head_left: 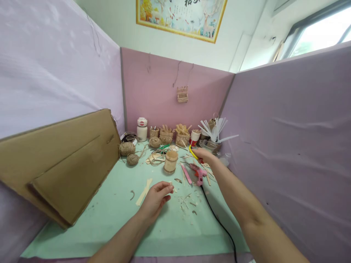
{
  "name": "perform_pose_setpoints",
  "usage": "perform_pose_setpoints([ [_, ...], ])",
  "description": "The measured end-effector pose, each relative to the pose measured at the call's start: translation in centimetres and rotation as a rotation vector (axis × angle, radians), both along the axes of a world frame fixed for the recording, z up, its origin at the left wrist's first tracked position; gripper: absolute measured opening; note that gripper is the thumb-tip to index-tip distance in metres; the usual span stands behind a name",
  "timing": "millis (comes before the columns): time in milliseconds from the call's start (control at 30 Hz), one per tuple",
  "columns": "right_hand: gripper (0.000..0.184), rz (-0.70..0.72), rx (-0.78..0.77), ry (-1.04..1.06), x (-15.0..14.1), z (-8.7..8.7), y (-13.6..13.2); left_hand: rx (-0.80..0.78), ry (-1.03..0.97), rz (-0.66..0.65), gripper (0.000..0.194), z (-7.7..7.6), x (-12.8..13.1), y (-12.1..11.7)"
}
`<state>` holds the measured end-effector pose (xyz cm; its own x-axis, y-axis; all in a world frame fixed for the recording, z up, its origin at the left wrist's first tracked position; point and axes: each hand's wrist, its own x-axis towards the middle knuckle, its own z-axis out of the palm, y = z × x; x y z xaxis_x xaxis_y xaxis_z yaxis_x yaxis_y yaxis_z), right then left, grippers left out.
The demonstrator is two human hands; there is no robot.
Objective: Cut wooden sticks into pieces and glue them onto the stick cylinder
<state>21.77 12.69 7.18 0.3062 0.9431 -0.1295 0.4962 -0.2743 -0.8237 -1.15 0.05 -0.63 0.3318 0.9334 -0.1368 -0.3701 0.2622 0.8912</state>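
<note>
My left hand (pixel 157 199) is closed over the near middle of the table, pinching a small pale wood piece (pixel 170 183) between thumb and fingertips. Farther off to the right, my right hand (pixel 205 155) is wrapped round a yellow-handled tool (pixel 193 152); some red shows below the fingers, but its working end cannot be made out. Between the hands stands a round wooden container (pixel 170 162) with a darker band. A pink glue gun (pixel 199 173) and a pink pen-like cutter (pixel 187 174) lie below my right hand. Flat pale sticks (pixel 144 192) rest beside my left hand.
Twine balls (pixel 127 148), a white jar (pixel 142 129) and stick-filled baskets (pixel 182 137) line the back. White glue sticks (pixel 216 128) stand at back right. Cardboard (pixel 68 164) leans at left. A black cord (pixel 219 219) crosses the right side. Wood scraps (pixel 189 204) litter the green tabletop (pixel 109 219).
</note>
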Motion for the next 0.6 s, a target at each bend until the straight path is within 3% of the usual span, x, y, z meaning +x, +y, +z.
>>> perform_pose_setpoints([
  [100,0.033,-0.022,-0.087,0.013,-0.5,0.2,0.8,-0.004,0.008,0.031,0.021,0.1,-0.1,0.2],
  [167,0.032,-0.021,-0.085,0.019,-0.9,-0.3,-0.3,-0.009,0.005,0.053,0.023,0.2,-0.2,0.3],
  [267,0.029,0.026,-0.027,0.030,-1.5,-1.6,-4.1,-0.017,-0.018,0.105,0.023,0.4,-0.3,0.5],
  [400,0.027,0.129,0.066,0.063,-3.3,-4.3,-11.2,-0.018,-0.066,0.195,0.025,0.3,-0.2,0.8],
  [467,0.029,0.262,0.248,0.037,-4.5,-5.6,-14.3,-0.010,-0.088,0.224,0.026,0.3,-0.2,0.9],
  [600,0.024,0.285,0.301,-0.089,-6.7,-7.2,-17.6,0.036,-0.096,0.237,0.023,0.4,0.0,0.7],
])
